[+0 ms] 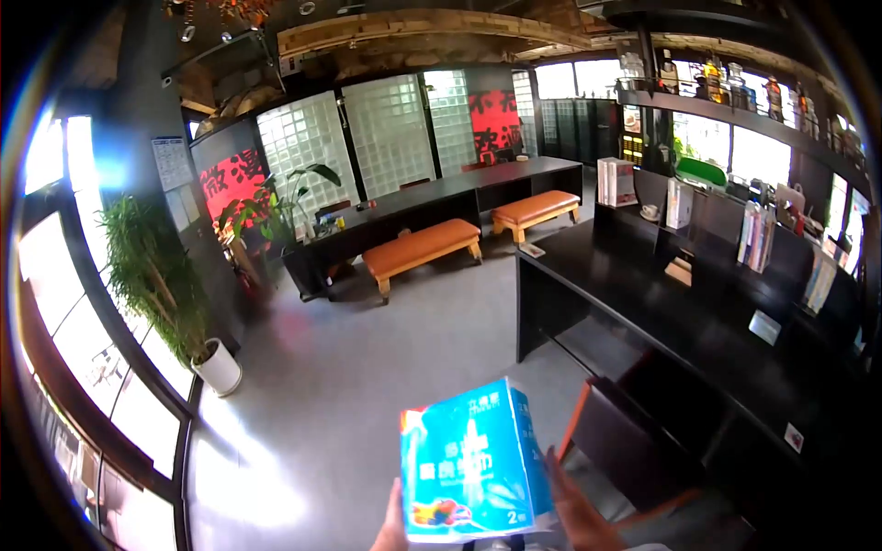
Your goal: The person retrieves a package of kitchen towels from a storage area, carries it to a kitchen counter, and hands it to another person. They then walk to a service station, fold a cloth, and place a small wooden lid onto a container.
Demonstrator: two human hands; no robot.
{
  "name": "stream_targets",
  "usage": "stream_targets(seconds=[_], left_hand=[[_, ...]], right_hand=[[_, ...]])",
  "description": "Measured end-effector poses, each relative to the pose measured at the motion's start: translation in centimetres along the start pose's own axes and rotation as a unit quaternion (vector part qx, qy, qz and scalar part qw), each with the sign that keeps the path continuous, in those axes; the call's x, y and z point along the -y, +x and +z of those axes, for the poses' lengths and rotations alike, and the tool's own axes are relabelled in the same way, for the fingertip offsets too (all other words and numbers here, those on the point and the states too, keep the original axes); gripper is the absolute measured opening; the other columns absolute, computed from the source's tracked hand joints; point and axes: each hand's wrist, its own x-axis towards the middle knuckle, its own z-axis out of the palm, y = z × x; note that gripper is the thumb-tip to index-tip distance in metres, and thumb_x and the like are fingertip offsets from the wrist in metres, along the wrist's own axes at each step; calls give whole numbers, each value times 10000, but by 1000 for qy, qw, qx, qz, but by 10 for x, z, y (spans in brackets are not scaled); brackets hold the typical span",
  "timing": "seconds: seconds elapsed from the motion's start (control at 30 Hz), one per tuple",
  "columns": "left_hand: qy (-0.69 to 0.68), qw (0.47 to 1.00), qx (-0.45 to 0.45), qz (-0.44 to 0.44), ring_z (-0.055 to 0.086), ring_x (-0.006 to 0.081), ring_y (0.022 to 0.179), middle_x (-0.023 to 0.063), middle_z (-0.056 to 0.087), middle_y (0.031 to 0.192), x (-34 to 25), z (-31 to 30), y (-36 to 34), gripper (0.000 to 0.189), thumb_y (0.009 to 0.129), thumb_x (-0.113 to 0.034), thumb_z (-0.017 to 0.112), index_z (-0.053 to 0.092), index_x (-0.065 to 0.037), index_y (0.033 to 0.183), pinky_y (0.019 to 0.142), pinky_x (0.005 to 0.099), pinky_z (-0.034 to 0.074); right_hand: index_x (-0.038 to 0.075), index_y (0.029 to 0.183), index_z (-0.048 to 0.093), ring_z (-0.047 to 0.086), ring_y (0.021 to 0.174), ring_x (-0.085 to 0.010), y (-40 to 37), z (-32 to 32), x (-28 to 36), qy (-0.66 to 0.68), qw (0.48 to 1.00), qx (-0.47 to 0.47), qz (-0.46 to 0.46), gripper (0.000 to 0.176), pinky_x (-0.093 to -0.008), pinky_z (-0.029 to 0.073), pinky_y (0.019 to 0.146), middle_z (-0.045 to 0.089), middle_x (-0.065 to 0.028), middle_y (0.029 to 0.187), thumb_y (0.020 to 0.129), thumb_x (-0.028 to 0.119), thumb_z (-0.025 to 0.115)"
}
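A blue pack of kitchen paper towels (473, 459) with white Chinese lettering and a "2" in its lower corner is held upright in front of me, low in the view. My left hand (392, 522) presses against its left side, with only the thumb side showing. On the opposite side, my right hand (577, 507) grips the pack, its fingers partly hidden. Beside my right hand stands a dark chair (634, 445) with a wooden frame.
A long black counter (634, 266) with books (755, 237) and a cup (650, 212) runs along the right. Orange benches (423, 248) stand before a dark table (404, 209) ahead. A potted plant (218, 367) is by the left windows.
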Motion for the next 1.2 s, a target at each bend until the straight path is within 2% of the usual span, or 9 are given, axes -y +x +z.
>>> stream_targets(seconds=[0.1, 0.3, 0.4, 0.57, 0.63, 0.7, 1.0, 1.17, 1.2], left_hand=[[9, 995, 54, 79, 496, 352, 1153, 155, 460, 1331, -61, -33, 112, 682, 889, -582, 350, 352, -102, 1373, 956, 500, 417], [34, 998, -46, 3, 530, 376, 1103, 183, 499, 1285, -136, -89, 316, 641, 871, -501, 444, 372, -74, 1344, 943, 483, 440], [91, 994, -57, -17, 548, 368, 1080, 194, 521, 1254, -234, -37, 374, 634, 857, -478, 482, 394, -50, 1315, 932, 491, 446], [-2, 897, 415, 152, 152, 293, 1379, 168, 100, 1504, -388, 39, 501, 886, 831, -598, 490, 126, -71, 1444, 1088, 505, 153], [201, 922, 216, 252, 277, 276, 1330, 132, 255, 1463, -394, 51, 592, 829, 824, -538, 562, 191, -109, 1429, 1067, 478, 236], [144, 968, 207, -1, 407, 277, 1247, 111, 356, 1412, -376, 11, 671, 794, 828, -498, 588, 220, -105, 1412, 1014, 456, 351], [272, 946, 48, -170, 470, 292, 1199, 134, 406, 1380, -491, 157, 886, 729, 869, -465, 541, 242, -71, 1405, 1007, 447, 380], [-85, 851, 510, 87, 468, 296, 1199, 189, 460, 1315, -597, 218, 1035, 698, 905, -485, 461, 164, -157, 1445, 975, 468, 407], [15, 895, 417, 154, 518, 295, 1125, 189, 468, 1303, -594, 238, 1068, 665, 910, -468, 463, 196, -159, 1435, 955, 461, 426]], right_hand=[[278, 1462, 44, 336, 1290, -331, 138, -65, -8, 199, 957, 211, -6, 788, -546, 339, 992, 225, -89, 1482, 842, 657, 349], [160, 1462, -13, 377, 1255, -257, 338, -103, -20, -169, 972, -109, 119, 912, -439, 399, 982, 232, -120, 1453, 847, 440, 600], [162, 1461, 9, 368, 1261, -282, 436, -109, 14, -57, 990, -92, 85, 846, -432, 426, 957, 232, -128, 1449, 872, 316, 595], [123, 1454, 91, 420, 1240, -284, 586, -117, 102, -127, 974, -149, -113, 778, -431, 397, 987, 331, -126, 1419, 888, 415, 537], [119, 1455, 96, 408, 1254, -293, 626, -153, 100, 88, 985, -100, -111, 796, -436, 380, 999, 305, -123, 1438, 881, 478, 516], [128, 1458, 82, 377, 1276, -316, 652, -177, 91, 321, 946, 15, -53, 845, -433, 372, 1000, 242, -117, 1472, 859, 535, 518], [120, 1459, 55, 421, 1227, -290, 859, -249, 259, -114, 970, -212, -41, 912, -445, 399, 980, 292, -151, 1428, 823, 398, 647], [133, 1455, 87, 425, 1220, -316, 987, -313, 363, -68, 934, -251, -244, 855, -443, 427, 956, 328, -134, 1411, 844, 459, 589], [137, 1454, 102, 430, 1218, -309, 1006, -323, 377, -99, 901, -305, -293, 835, -440, 435, 950, 340, -131, 1406, 851, 475, 571]])
